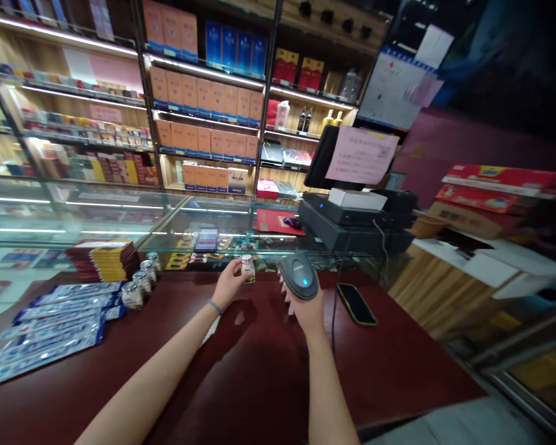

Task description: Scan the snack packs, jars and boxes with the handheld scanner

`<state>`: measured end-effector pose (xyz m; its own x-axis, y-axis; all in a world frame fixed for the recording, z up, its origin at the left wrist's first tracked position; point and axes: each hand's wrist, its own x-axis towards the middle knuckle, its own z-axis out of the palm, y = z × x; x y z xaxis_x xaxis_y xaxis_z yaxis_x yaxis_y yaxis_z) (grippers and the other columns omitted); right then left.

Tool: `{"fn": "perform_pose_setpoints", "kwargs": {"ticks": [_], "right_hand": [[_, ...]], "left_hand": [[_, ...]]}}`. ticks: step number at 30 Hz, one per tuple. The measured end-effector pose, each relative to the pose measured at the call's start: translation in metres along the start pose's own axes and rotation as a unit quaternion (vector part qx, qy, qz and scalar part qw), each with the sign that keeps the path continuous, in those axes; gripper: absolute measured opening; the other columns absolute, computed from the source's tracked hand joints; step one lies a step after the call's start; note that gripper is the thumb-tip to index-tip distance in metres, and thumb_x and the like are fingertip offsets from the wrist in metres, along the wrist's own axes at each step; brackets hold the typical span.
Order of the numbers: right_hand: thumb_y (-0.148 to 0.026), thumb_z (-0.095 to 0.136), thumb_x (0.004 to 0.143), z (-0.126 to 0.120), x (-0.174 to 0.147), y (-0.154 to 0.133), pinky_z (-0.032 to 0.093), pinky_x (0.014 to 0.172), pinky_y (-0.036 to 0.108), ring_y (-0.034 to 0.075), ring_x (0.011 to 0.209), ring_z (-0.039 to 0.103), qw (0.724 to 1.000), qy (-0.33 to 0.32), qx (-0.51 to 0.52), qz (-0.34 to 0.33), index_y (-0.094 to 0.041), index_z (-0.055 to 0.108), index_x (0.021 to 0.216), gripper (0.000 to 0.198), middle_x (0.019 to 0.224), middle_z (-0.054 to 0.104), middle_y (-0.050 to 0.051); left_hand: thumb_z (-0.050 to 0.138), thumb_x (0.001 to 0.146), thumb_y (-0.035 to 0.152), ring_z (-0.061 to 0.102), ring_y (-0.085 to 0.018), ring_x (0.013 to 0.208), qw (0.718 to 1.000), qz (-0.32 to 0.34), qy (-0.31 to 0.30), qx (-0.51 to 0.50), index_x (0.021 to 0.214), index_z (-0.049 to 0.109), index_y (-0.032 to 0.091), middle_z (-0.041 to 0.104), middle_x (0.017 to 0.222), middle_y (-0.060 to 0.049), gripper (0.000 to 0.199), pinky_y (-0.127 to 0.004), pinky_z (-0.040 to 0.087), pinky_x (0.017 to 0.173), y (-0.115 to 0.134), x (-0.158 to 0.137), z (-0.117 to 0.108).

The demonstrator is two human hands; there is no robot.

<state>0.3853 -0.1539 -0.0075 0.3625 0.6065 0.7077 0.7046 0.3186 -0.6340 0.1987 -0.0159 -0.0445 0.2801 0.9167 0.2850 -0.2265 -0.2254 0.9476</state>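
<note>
A small jar (247,268) is held up in the left hand (229,281) near the far edge of the red counter (259,371), and a grey scanner (299,276) is gripped in the right hand (306,309) just beside it. It looks like the scanning step, so the jar's label must be turned to the scanner. More jars (141,283) stand at the far left edge and a phone (356,303) lies to the right, none in the way.

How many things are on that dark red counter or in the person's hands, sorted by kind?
Small glass jars: 5, one in the left hand at, four standing in a row at
Grey handheld barcode scanner, in the right hand: 1
Black flat phone: 1
Blue-and-silver long packets: overlapping, cannot count
Total counted: 7
</note>
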Motion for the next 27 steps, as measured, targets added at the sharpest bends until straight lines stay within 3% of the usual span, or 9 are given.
{"fn": "perform_pose_setpoints", "kwargs": {"ticks": [4,9,18,27], "right_hand": [[-0.037,0.075,0.076,-0.015,0.007,0.004,0.061,0.079,0.038,0.027,0.085,0.075,0.992,0.04,0.082,0.091,-0.014,0.064,0.113,0.046,0.093,0.078,0.013],[-0.044,0.076,0.075,-0.025,0.011,0.007,0.06,0.07,0.036,0.028,0.082,0.075,0.985,0.07,0.086,0.131,-0.016,0.065,0.11,0.046,0.086,0.077,0.011],[-0.047,0.072,0.08,-0.029,0.011,0.02,0.061,0.068,0.038,0.03,0.087,0.073,0.986,0.088,0.061,0.128,-0.017,0.062,0.113,0.045,0.084,0.074,0.011],[-0.044,0.074,0.079,-0.031,0.007,0.027,0.061,0.071,0.04,0.031,0.091,0.072,0.986,0.093,0.062,0.127,-0.02,0.064,0.106,0.038,0.077,0.071,0.008]], "left_hand": [[0.078,0.071,0.037,0.071,-0.025,0.098,0.997,0.041,-0.006,0.063,0.106,0.065,0.018,0.075,0.105,-0.008,0.042,-0.042,0.054,0.095,-0.026,0.022,0.025],[0.074,0.075,0.031,0.069,-0.024,0.095,0.986,0.073,0.005,0.148,0.106,0.068,0.018,0.073,0.101,-0.008,0.034,-0.04,0.053,0.093,-0.055,0.042,0.049],[0.075,0.074,0.021,0.067,-0.022,0.092,0.979,0.065,0.022,0.191,0.102,0.063,0.017,0.07,0.098,-0.006,0.03,-0.037,0.051,0.089,-0.084,0.063,0.076],[0.073,0.078,0.023,0.066,-0.023,0.094,0.966,0.051,0.041,0.25,0.099,0.059,0.018,0.068,0.1,-0.007,0.026,-0.037,0.05,0.088,-0.107,0.067,0.078]]}}
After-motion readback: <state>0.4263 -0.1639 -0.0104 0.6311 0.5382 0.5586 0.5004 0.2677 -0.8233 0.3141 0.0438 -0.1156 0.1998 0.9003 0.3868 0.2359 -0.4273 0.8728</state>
